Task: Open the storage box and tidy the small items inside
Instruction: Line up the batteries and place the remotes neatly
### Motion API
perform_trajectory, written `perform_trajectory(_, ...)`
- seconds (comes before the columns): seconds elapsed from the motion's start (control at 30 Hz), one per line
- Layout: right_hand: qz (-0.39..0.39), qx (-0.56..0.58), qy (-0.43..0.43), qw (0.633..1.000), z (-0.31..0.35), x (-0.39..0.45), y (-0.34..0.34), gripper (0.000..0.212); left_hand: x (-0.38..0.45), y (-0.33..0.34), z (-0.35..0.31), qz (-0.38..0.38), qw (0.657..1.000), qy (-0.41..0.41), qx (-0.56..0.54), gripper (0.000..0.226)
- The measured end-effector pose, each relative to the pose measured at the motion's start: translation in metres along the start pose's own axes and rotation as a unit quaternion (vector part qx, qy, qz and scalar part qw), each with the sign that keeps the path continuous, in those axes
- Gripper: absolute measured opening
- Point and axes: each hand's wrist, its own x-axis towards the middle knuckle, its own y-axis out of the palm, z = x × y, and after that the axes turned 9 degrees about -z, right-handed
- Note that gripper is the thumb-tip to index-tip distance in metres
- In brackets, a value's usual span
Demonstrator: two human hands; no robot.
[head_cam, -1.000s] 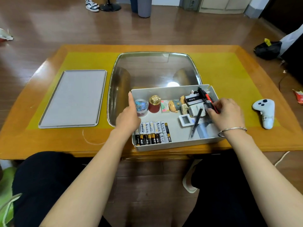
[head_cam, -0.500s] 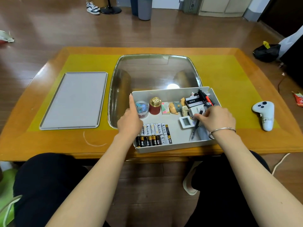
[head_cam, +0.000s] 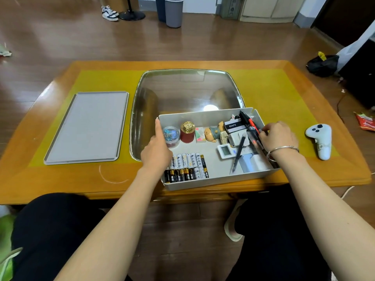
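Storage box [head_cam: 211, 180] between both hands

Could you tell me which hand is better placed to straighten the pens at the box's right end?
The right hand: its fingers already touch the pens, while the left hand steadies the box's left wall.

On my desk [head_cam: 263, 84], the lid [head_cam: 87, 126] lies left of the storage box [head_cam: 213, 179]; the controller [head_cam: 320, 140] lies right of the box; batteries [head_cam: 186, 165] lie inside it.
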Motion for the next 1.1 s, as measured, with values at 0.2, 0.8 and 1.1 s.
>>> perform_trajectory(0.2,0.032,-0.001,0.023,0.999,0.000,0.013,-0.006,0.021,0.000,0.000,0.000,-0.004,1.000,-0.001,-0.002,0.105)
perform_trajectory(0.8,-0.077,0.269,-0.122,0.952,0.036,-0.015,-0.013,0.013,-0.002,-0.002,-0.001,0.005,1.000,0.002,-0.026,0.101)
perform_trajectory(1.1,0.087,0.230,-0.243,0.938,0.072,-0.035,0.002,0.017,-0.015,-0.011,-0.008,-0.214,0.955,0.208,-0.004,0.072)
